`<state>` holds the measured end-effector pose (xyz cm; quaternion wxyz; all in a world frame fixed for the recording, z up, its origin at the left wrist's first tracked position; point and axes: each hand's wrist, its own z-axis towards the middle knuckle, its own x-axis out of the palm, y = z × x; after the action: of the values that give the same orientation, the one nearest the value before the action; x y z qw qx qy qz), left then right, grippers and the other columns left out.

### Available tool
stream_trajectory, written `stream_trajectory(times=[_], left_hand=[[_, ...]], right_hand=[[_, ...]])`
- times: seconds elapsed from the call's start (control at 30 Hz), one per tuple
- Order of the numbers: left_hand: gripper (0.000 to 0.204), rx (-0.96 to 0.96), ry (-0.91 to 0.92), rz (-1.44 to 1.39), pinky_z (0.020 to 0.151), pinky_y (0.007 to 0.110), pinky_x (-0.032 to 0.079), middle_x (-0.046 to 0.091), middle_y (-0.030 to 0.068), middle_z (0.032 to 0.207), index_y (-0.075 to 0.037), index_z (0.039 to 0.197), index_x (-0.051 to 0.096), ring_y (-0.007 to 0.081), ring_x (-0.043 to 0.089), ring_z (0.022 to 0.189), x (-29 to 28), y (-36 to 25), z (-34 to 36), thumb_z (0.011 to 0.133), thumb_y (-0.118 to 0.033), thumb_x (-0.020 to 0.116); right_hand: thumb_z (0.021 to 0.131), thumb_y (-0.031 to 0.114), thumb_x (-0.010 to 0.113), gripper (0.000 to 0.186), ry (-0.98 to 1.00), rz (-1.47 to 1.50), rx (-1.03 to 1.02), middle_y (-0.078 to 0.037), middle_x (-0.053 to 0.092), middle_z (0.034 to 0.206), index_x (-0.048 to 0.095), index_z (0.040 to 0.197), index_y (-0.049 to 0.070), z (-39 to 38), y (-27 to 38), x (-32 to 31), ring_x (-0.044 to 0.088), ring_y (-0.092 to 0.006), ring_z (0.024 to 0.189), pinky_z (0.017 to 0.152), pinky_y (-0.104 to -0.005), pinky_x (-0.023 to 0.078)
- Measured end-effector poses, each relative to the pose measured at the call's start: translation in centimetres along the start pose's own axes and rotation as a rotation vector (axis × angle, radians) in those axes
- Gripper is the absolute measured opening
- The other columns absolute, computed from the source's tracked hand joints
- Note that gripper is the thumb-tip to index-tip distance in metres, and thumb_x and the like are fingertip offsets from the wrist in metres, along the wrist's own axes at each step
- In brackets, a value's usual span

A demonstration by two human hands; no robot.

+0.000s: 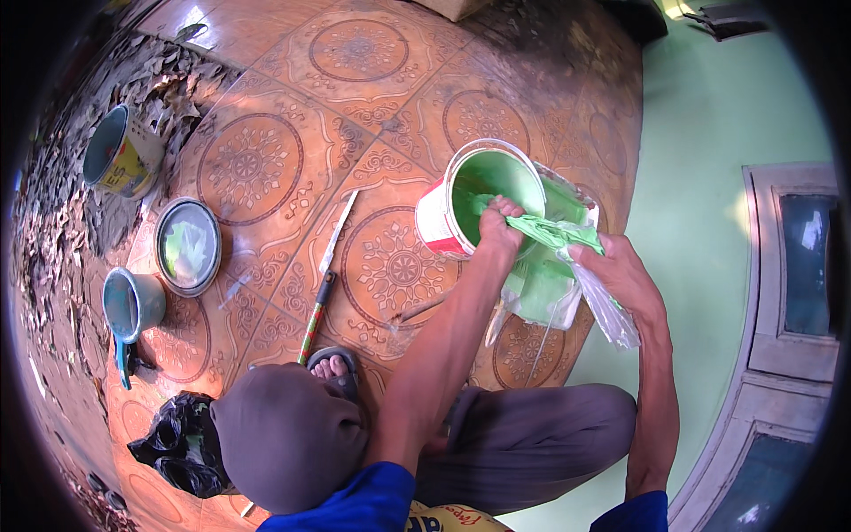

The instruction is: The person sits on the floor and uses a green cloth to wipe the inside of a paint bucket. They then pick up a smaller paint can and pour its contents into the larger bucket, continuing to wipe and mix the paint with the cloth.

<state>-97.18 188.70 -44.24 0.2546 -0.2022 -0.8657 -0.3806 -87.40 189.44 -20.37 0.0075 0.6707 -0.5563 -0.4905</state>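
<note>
A plastic bag (557, 232), smeared with pale green paint, is stretched and twisted between my two hands. My left hand (503, 222) is closed round its left end, over the mouth of a white and red paint bucket (434, 217). My right hand (618, 273) grips the other end to the right of the bucket, and a clear, unpainted part of the bag hangs below it. The bucket's inner wall is coated in green. Beside and partly behind it lies a paint tray (542, 297) covered in green. A paintbrush (498, 321) rests against the tray's near left side.
To the left stand a grey bucket (131, 160) with a yellow label, a round lid (188, 288) and a teal dipper (151, 301). A long tool (321, 306) with a pale, thin end lies on the tiles. A black plastic bag (182, 452) sits near my knee. A green wall (700, 177) rises at right.
</note>
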Motion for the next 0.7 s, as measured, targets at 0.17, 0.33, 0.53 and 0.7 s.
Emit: stream_trajectory(times=[0.17,0.33,0.53,0.7], left_hand=[[0.018,-0.045,0.007,0.009,0.048,0.029,0.036,0.037,0.0006,0.065,-0.009,0.088,0.040,0.0127,0.035,0.052,0.0,-0.6,0.2,0.103,-0.018,0.034],[0.026,-0.100,0.044,0.033,0.066,0.040,0.046,0.040,0.0078,0.073,-0.002,0.089,0.039,0.0224,0.044,0.067,1.4,1.1,-2.5,0.101,-0.025,0.039],[0.046,0.006,0.092,-0.053,0.083,0.044,0.054,0.051,0.0134,0.089,0.002,0.101,0.045,0.0255,0.054,0.081,0.2,1.2,-1.9,0.103,-0.044,0.042],[0.033,0.075,0.028,0.000,0.095,0.044,0.056,0.057,0.0135,0.098,0.001,0.108,0.049,0.0264,0.061,0.094,0.5,1.5,-1.4,0.103,-0.032,0.044]], right_hand=[[0.093,0.024,0.064,0.031,-0.007,-0.020,0.010,-0.003,0.064,0.083,0.065,0.104,-0.005,0.5,-0.1,-0.1,0.055,-0.0074,0.070,0.062,-0.0257,0.046],[0.095,0.026,0.062,0.034,-0.107,0.226,0.116,-0.003,0.064,0.084,0.064,0.108,-0.005,-0.2,-1.1,-0.9,0.055,-0.0077,0.070,0.063,-0.0263,0.045],[0.096,0.026,0.063,0.036,-0.119,0.334,0.116,-0.004,0.064,0.084,0.062,0.111,-0.006,0.2,-0.8,-0.9,0.055,-0.0072,0.067,0.061,-0.0260,0.045],[0.096,0.026,0.063,0.036,-0.097,0.312,0.119,-0.004,0.065,0.085,0.062,0.112,-0.007,0.1,-1.7,-1.3,0.056,-0.0073,0.067,0.061,-0.0261,0.046]])
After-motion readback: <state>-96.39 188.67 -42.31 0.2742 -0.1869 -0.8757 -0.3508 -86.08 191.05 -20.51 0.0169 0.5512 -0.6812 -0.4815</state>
